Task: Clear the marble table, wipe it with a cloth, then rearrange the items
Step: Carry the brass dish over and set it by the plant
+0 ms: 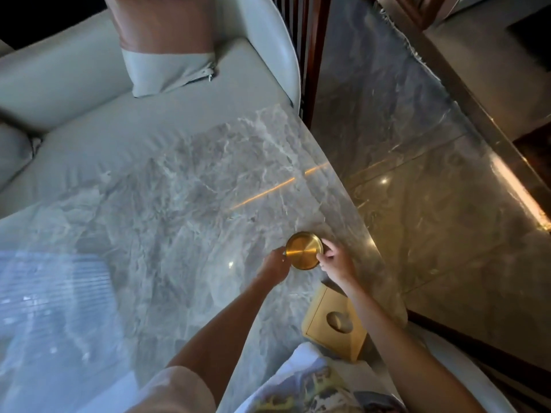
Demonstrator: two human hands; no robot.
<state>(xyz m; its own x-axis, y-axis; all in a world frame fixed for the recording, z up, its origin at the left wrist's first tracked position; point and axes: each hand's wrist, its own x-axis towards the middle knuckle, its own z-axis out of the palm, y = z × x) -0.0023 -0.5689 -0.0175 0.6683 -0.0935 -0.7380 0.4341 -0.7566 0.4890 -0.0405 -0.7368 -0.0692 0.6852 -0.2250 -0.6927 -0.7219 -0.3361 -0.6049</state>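
A small round gold tray (304, 250) sits on the grey marble table (185, 204) close to its right edge. My left hand (275, 265) grips the tray's left rim. My right hand (335, 259) grips its right rim, fingers curled over the edge. A gold tissue box (334, 323) with an oval opening stands nearer me by the same table edge, partly behind my right forearm. No cloth is visible.
A pale grey sofa (89, 93) with a brown and grey cushion (167, 49) lies beyond the table's far edge. Polished marble floor (432, 189) runs along the right. Window light reflects on the table's left part.
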